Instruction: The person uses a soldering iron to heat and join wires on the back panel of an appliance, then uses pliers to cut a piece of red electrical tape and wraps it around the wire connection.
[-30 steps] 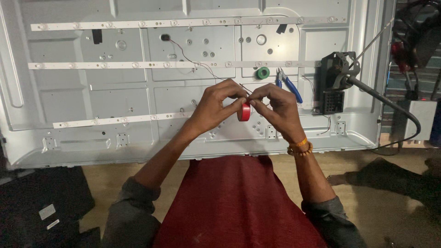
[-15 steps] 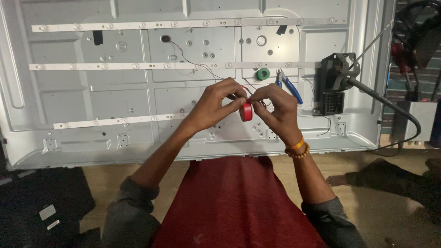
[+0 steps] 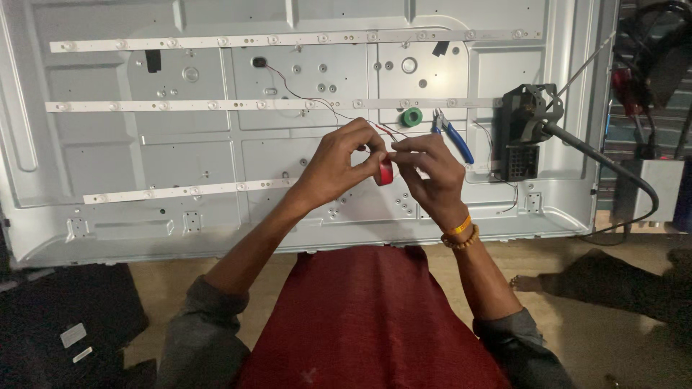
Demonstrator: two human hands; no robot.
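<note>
Together, 2 hands, left (image 3: 339,164) and right (image 3: 427,171), grip 1 red tape roll (image 3: 386,173); 3 LED strips (image 3: 288,105) behind.

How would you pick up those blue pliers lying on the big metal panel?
Probably by the two blue handles, coming from above. The blue pliers lie flat on the panel, handles angled toward the lower right and clear of the green tape roll, so the grip fits there.

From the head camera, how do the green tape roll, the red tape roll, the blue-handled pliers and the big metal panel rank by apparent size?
1. metal panel
2. blue-handled pliers
3. green tape roll and red tape roll: unsure, since hands cover the nearer red one.
</note>
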